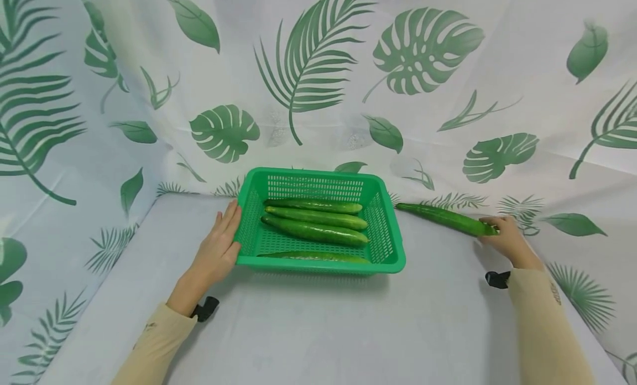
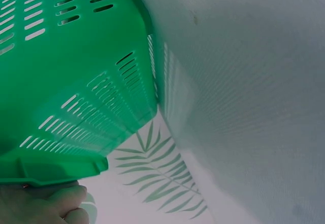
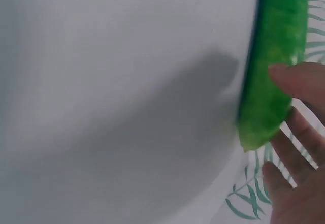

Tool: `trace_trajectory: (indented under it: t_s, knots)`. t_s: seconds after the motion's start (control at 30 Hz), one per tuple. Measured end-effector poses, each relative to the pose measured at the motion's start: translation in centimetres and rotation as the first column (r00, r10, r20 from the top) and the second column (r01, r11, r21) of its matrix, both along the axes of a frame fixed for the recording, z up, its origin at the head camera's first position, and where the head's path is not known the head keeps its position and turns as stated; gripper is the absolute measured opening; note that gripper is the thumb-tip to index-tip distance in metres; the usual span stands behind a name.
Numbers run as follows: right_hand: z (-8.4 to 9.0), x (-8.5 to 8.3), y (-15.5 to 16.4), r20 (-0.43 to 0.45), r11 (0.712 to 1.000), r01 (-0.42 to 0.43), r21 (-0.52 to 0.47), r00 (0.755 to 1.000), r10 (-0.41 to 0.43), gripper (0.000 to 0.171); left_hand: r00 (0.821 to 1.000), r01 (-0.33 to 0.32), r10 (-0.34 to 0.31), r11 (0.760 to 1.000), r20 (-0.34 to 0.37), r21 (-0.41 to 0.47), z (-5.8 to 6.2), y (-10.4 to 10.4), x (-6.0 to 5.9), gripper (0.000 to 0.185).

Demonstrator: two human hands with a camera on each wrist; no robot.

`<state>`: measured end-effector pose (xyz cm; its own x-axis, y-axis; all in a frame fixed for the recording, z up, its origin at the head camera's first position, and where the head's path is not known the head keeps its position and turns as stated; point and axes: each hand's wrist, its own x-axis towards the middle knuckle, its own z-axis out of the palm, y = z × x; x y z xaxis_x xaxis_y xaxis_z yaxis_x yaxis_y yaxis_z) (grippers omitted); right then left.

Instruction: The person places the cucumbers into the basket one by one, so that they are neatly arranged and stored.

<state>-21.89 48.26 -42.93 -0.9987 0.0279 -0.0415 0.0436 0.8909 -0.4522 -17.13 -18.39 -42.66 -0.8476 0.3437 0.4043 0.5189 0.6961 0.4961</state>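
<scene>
A green plastic basket [image 1: 318, 267] stands in the middle of the table with several cucumbers [image 1: 318, 232] lying lengthwise inside it. My left hand [image 1: 217, 248] lies along the basket's left rim, its fingers fairly straight against the outside. The left wrist view catches part of those fingers [image 2: 71, 198] just below the rim. To the right of the basket, another cucumber [image 1: 443, 217] lies on the table near the back wall. My right hand [image 1: 508, 242] holds its right end between thumb and fingers. Up close, the thumb [image 3: 299, 82] presses on the cucumber's side, with the fingers on the opposite side.
A white table [image 1: 318, 335] extends in front of the basket. White cloth with green leaf prints [image 1: 318, 58] hangs behind and at both sides, close to the basket's back and the right hand. Dark wrist cameras [image 1: 497, 279] are worn at both wrists.
</scene>
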Motion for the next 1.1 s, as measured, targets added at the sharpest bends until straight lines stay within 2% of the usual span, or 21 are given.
trace_trajectory:
  t_s: [0.2, 0.37, 0.6, 0.77, 0.9, 1.0, 1.1]
  knots:
    - [0.3, 2.9, -0.1, 0.007, 0.998, 0.005, -0.062, 1.0, -0.004, 0.052, 1.0, 0.001, -0.001, 1.0, 0.008, 0.0, 0.0, 0.2, 0.0, 0.069]
    - [0.2, 4.4, -0.9, -0.045, 0.997, 0.004, -0.079, 0.999, -0.008, 0.049, 1.0, 0.002, -0.002, 1.0, 0.021, -0.004, 0.1, 0.1, 0.0, 0.069]
    - [-0.3, 4.1, -1.8, -0.041, 0.997, 0.016, -0.073, 0.999, -0.019, 0.056, 1.0, 0.003, -0.003, 1.0, 0.014, 0.0, 0.1, -0.1, -0.2, 0.069]
    - [-0.5, 4.0, -1.7, -0.064, 0.997, 0.052, -0.055, 0.996, -0.055, 0.051, 1.0, 0.006, -0.006, 1.0, 0.011, 0.003, 0.0, 0.0, -0.2, 0.07]
    - [-0.7, 4.1, -1.4, 0.032, 0.988, 0.051, -0.143, 0.998, -0.047, 0.057, 1.0, 0.008, -0.008, 1.0, 0.017, -0.002, 0.0, 0.0, -0.2, 0.07]
    - [-1.1, 4.5, -1.2, 0.12, 0.969, 0.09, -0.23, 0.991, -0.064, 0.066, 1.0, 0.007, -0.007, 1.0, 0.016, -0.008, 0.0, 0.0, -0.2, 0.07]
    - [-1.6, 5.1, -1.3, 0.127, 0.948, 0.142, -0.285, 0.986, -0.11, 0.072, 1.0, 0.009, -0.009, 1.0, 0.018, -0.006, 0.0, -0.1, -0.2, 0.07]
